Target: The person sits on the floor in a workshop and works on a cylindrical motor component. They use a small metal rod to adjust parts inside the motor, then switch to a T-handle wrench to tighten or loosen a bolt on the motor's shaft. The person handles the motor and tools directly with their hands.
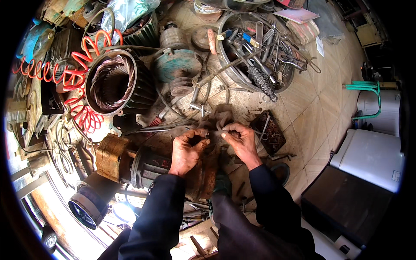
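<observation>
My left hand (pixel 188 149) is closed in a pinch, thumb against fingers, with a small dark bit at its fingertips too small to name. Close to its right, my right hand (pixel 243 142) pinches too, and a thin strand or sliver seems to run between the two. Just beyond the fingertips lies a crumpled grey-brown rag (pixel 222 113). Below both hands is a rusty metal housing (pixel 203 177), joined on the left by a dark finned electric motor (pixel 151 168). Right of my right hand sits a dark tray (pixel 277 145) of small metal parts.
A round tub (pixel 222 58) heaped with hand tools stands at the far middle. Left of it are a green motor end cover (pixel 167 67) with a pulley and an open motor stator (pixel 89 84) with windings. A red coiled hose (pixel 76 71) hangs left. White appliances (pixel 366 151) stand right.
</observation>
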The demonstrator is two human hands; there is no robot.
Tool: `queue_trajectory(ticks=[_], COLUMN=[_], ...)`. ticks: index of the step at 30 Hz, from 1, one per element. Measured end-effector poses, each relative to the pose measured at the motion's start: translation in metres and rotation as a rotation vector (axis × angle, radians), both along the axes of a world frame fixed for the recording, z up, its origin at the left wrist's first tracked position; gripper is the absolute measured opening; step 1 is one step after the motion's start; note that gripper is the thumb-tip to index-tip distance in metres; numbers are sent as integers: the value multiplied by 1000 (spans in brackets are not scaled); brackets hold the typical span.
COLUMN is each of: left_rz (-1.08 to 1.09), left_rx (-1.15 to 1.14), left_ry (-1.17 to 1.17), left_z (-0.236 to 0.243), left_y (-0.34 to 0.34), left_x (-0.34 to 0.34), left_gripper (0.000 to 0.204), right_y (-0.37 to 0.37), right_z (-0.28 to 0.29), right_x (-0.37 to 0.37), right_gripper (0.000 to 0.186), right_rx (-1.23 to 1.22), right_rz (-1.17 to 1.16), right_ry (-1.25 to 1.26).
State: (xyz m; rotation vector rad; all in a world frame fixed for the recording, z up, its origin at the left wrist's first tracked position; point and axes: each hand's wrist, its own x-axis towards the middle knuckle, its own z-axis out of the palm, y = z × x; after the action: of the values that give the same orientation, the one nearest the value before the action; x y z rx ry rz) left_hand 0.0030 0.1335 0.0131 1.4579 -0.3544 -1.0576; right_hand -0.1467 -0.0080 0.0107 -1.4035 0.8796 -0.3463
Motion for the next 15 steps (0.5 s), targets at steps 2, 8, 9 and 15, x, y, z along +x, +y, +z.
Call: queue_trajectory(ticks=[2, 8, 9, 15], left_rz=[-8, -32, -47, -92], left_rx=[11, 32, 24, 3], left_ry=[8, 63, 46, 2], left_z=[-5, -8, -6, -9], left_y=[-2, -4, -3, 0], left_x=[-1, -3, -2, -3], left_gripper=[20, 24, 24, 23], right_y=[1, 11, 13, 20], right_z=[1, 4, 0, -3], right_x=[-3, 6, 7, 16], right_gripper=[19, 16, 16, 14], right_rx=[34, -54, -89, -90], right_rz=[36, 111, 100, 61], right_ry=[-32, -109, -109, -90])
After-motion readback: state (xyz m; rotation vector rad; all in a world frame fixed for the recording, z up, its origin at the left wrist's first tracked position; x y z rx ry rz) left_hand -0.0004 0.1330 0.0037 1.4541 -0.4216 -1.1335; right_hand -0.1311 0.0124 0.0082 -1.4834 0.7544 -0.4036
